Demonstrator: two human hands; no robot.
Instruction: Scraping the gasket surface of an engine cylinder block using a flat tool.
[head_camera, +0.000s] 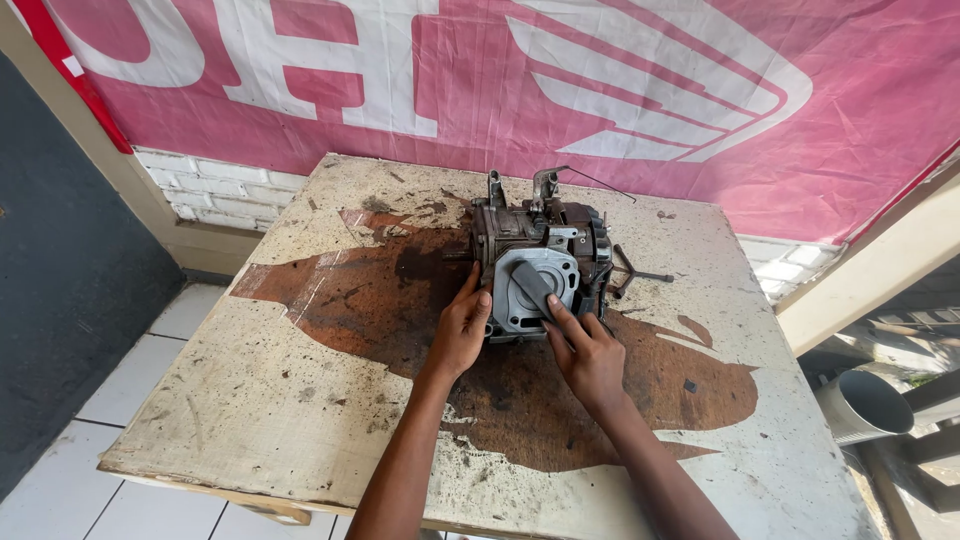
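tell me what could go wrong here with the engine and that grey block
The grey block lies tilted across the engine's round opening, pressed by the right hand; it might slip and scrape the rim or pinch fingers. The left hand only steadies one side, so the engine could shift on the worn, stained table.

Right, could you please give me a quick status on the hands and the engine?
Left hand steadying engine block side. Right hand pressing grey flat tool on cylinder face. Loose metal part beside engine, not obstructing.
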